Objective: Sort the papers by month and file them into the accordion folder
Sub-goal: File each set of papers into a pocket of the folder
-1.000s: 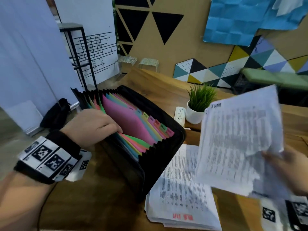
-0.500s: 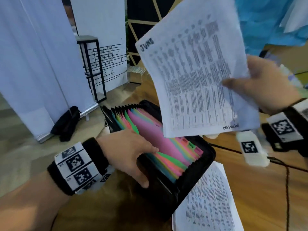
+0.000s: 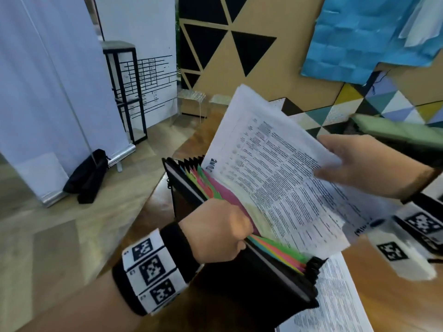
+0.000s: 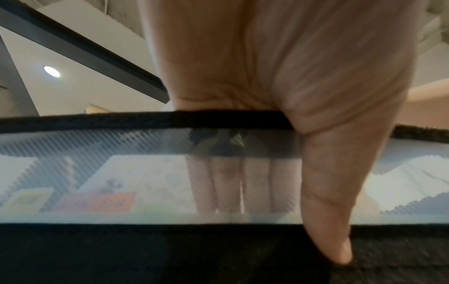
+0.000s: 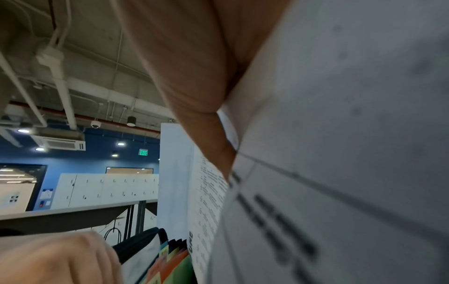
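1. Accordion folder [image 3: 251, 279]: black, stood open on the wooden table [image 3: 148, 219]; coloured dividers [image 3: 275, 250] in pink, green, yellow and orange are fanned inside. It is seen at the centre of the head view.
2. Left hand [image 3: 215, 233]: placed at 9 o'clock of the folder's mouth. Four fingers [image 4: 233, 184] are tucked down inside, seen through a translucent front panel, and the thumb [image 4: 332, 221] is pressed on the outer black face, so the front wall is gripped.
3. Sheets of paper [image 3: 275, 183]: white, printed, marked "June" by hand at one corner. They are held tilted, their lower edge at the folder's mouth beside the pink divider; whether that edge is already in a pocket cannot be told.
4. Right hand [image 3: 364, 164]: at 3 o'clock of the sheets. The sheets are pinched between the thumb [image 5: 213, 134] on one face and the fingers behind.
5. Paper stack [image 3: 335, 298]: left flat on the table at 5 o'clock of the folder, partly under it.
6. Black bag [image 3: 88, 176]: on the floor at 9 o'clock, well apart from the table.
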The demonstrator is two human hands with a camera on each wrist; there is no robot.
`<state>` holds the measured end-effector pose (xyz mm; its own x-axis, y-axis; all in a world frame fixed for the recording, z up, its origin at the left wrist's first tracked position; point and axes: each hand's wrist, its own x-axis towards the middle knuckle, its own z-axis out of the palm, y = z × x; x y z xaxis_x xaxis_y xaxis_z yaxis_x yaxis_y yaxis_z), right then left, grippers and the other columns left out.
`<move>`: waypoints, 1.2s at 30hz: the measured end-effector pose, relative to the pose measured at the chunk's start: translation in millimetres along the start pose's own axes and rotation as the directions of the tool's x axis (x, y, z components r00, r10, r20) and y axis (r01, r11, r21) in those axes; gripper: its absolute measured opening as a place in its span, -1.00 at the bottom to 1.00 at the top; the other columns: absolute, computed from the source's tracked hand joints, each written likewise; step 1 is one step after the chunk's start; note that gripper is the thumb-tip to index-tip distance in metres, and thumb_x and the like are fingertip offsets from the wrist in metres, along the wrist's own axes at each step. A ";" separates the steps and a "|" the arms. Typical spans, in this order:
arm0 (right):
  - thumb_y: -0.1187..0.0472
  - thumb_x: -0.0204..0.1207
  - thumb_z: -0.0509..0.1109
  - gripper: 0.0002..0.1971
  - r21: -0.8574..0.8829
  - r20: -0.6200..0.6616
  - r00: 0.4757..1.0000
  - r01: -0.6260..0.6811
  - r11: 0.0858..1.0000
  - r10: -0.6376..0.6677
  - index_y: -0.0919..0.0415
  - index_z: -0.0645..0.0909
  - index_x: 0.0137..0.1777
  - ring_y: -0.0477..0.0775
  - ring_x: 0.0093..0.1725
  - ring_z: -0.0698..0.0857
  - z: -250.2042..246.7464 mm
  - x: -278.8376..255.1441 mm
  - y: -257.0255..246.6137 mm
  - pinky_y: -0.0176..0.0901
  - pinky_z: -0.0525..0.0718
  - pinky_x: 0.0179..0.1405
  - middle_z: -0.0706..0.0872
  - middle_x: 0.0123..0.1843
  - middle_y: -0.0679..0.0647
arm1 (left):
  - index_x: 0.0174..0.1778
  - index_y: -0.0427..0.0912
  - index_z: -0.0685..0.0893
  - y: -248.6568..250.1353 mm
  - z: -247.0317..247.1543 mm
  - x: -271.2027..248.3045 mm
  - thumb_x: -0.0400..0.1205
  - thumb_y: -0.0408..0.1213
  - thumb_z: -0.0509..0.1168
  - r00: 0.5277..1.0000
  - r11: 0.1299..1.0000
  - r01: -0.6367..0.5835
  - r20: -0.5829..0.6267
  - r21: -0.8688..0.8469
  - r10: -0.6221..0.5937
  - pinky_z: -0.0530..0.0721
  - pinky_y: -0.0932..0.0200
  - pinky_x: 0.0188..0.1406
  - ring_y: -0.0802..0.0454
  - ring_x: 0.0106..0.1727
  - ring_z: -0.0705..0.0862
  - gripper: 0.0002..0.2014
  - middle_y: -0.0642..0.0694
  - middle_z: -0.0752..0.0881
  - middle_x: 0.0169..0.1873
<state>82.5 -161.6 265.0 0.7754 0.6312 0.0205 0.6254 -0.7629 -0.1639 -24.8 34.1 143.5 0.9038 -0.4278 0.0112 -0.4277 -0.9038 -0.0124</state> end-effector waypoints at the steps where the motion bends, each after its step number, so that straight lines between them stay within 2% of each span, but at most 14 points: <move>1: 0.19 0.42 0.47 -0.68 -0.023 0.024 1.000 0.001 1.000 0.000 -0.06 0.55 0.14 0.09 -0.08 0.66 0.5 4.0 -4.3 0.00 0.63 -0.03 0.72 -0.02 0.05 | -0.10 -0.04 0.77 1.2 -1.9 1.1 0.50 -0.01 0.21 1.000 1.000 0.003 -0.022 0.005 -0.003 0.60 0.20 -0.27 -0.10 -0.22 0.73 -0.72 -0.01 0.75 -0.27; 3: 0.19 0.42 0.46 -0.61 -0.092 0.086 0.996 0.025 0.995 -0.017 0.00 0.53 0.25 0.08 -0.07 0.65 5.4 13.2 -14.8 -0.02 0.63 -0.04 0.69 -0.03 0.05 | 0.12 0.00 0.71 -1.8 -5.6 2.2 0.57 0.05 0.24 1.000 1.000 0.026 0.011 -0.008 -0.026 0.58 0.11 0.07 -0.07 0.02 0.67 -0.69 0.00 0.74 -0.05; 6: 0.15 0.48 0.41 -0.82 -0.143 0.187 0.981 0.077 0.987 -0.049 -0.06 0.53 0.04 -0.07 -0.19 0.56 20.3 28.0 -31.5 -0.26 0.51 -0.20 0.56 -0.17 -0.13 | 0.22 0.03 0.66 -9.7 -11.0 4.3 0.58 0.15 0.22 0.996 0.999 0.045 0.076 -0.005 -0.044 0.49 0.02 0.27 -0.03 0.06 0.65 -0.60 0.03 0.72 -0.02; 11: 0.11 0.58 0.29 -0.75 -0.229 0.413 0.908 0.182 0.956 -0.074 0.10 0.48 0.23 0.07 0.00 0.66 77.1 53.4 -50.7 -0.09 0.63 -0.01 0.66 0.00 0.03 | 0.17 -0.01 0.66 -6.7 -8.2 11.4 0.62 0.06 0.18 0.992 0.998 0.040 0.120 0.050 -0.046 0.65 0.04 0.03 -0.08 0.06 0.68 -0.67 -0.03 0.72 0.02; 15: 0.13 0.57 0.31 -0.68 -0.179 0.595 0.799 0.237 0.955 -0.087 0.20 0.46 0.28 0.09 0.10 0.65 93.4 49.1 -41.6 -0.29 0.57 0.03 0.68 0.11 0.10 | 0.15 -0.06 0.65 -6.7 -6.9 12.9 0.65 -0.14 0.20 0.989 0.993 0.097 0.107 0.061 -0.103 0.57 0.09 -0.09 -0.12 0.08 0.67 -0.77 -0.06 0.70 0.06; 17: 0.13 0.60 0.27 -0.76 -0.200 0.631 0.773 0.240 0.950 -0.062 0.17 0.45 0.23 0.05 0.12 0.60 90.3 42.5 -31.0 -0.46 0.47 -0.12 0.65 0.07 0.03 | -0.07 -0.04 0.70 -6.9 -7.3 10.0 0.52 -0.14 0.34 0.997 0.996 0.078 0.000 0.053 -0.078 0.47 0.17 -0.34 -0.07 -0.13 0.72 -0.87 -0.02 0.73 -0.16; 21: 0.21 0.65 0.17 -0.64 -0.291 0.698 0.716 0.268 0.919 0.012 0.24 0.38 0.42 0.13 0.27 0.59 103.5 30.4 -19.3 -0.27 0.48 0.11 0.58 0.33 0.16 | -0.59 -0.01 0.67 -9.3 0.3 7.2 0.06 -0.12 0.56 0.995 0.994 0.094 0.029 0.058 -0.095 0.33 0.42 -0.69 0.10 -0.71 0.53 -0.81 0.06 0.54 -0.71; 23: 0.34 0.63 0.16 -0.61 -0.269 0.744 0.669 0.303 0.914 -0.003 0.25 0.37 0.45 0.17 0.26 0.59 115.6 27.5 -23.3 -0.16 0.51 0.14 0.56 0.34 0.24 | -0.47 -0.01 0.72 -4.1 -3.6 7.6 0.22 -0.15 0.49 0.996 0.996 0.084 -0.006 0.030 -0.084 0.52 0.36 -0.58 0.11 -0.60 0.62 -0.92 0.05 0.63 -0.60; 26: 0.43 0.56 0.23 -0.56 -0.258 0.805 0.593 0.314 0.914 0.023 0.28 0.36 0.44 0.23 0.29 0.57 121.0 25.7 -32.8 -0.09 0.52 0.07 0.55 0.36 0.27 | -0.06 -0.05 0.73 -3.7 -1.7 9.7 0.54 -0.19 0.31 0.996 0.996 0.087 -0.030 0.009 -0.087 0.47 0.22 -0.24 -0.03 -0.19 0.72 -0.87 -0.01 0.72 -0.20; 27: 0.42 0.57 0.22 -0.57 -0.254 0.806 0.591 0.314 0.915 0.021 0.29 0.34 0.44 0.21 0.31 0.56 118.9 25.6 -32.9 -0.13 0.50 0.00 0.55 0.36 0.25 | 0.02 -0.05 0.70 -3.2 -2.9 8.0 0.60 -0.18 0.21 0.995 0.995 0.097 -0.027 0.016 -0.096 0.44 0.20 -0.19 -0.05 -0.10 0.71 -0.81 -0.02 0.70 -0.12; 29: 0.31 0.63 0.18 -0.64 -0.212 0.742 0.670 0.288 0.934 -0.038 0.26 0.38 0.42 0.14 0.25 0.60 111.2 25.6 -25.9 -0.33 0.45 -0.25 0.61 0.28 0.18 | 0.06 -0.03 0.69 -1.5 -7.0 4.0 0.62 -0.14 0.11 0.993 0.996 0.092 -0.068 -0.003 -0.092 0.50 0.16 -0.13 -0.02 -0.06 0.69 -0.74 0.01 0.69 -0.09; 31: 0.25 0.65 0.17 -0.68 -0.157 0.670 0.734 0.289 0.944 -0.113 0.22 0.47 0.38 -0.03 -0.03 0.68 102.6 20.9 -19.2 -0.53 0.36 -0.45 0.70 0.04 0.09 | 0.19 0.01 0.63 -2.7 -1.5 -1.4 0.65 -0.10 0.11 0.993 0.993 0.118 -0.014 -0.032 -0.118 0.50 0.12 0.07 0.01 0.10 0.63 -0.73 0.05 0.66 0.05; 34: 0.30 0.64 0.17 -0.69 -0.019 0.681 0.701 0.307 0.952 -0.212 0.24 0.52 0.35 -0.10 -0.21 0.63 104.9 9.9 -14.3 -0.49 0.46 -0.26 0.70 -0.01 0.08 | 0.17 0.12 0.66 1.2 -12.5 1.6 0.60 -0.11 0.13 0.992 0.996 0.090 -0.089 0.023 -0.087 0.59 0.15 0.04 0.11 0.06 0.67 -0.71 0.12 0.69 -0.03; 36: 0.27 0.62 0.24 -0.74 0.243 0.578 0.774 0.140 0.960 -0.259 0.20 0.57 0.28 -0.11 -0.21 0.69 99.9 2.3 -0.8 -0.42 0.59 -0.11 0.73 -0.04 0.06 | 0.18 0.08 0.65 1.2 -12.3 3.8 0.63 -0.10 0.16 0.992 0.991 0.129 0.003 0.021 -0.129 0.54 0.15 0.05 0.07 0.10 0.63 -0.74 0.09 0.66 0.01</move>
<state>75.0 -145.6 166.6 0.3869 0.7669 -0.5120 0.6876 -0.6099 -0.3939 -22.1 31.3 155.8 0.9514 -0.3078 0.0095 -0.3074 -0.9511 -0.0316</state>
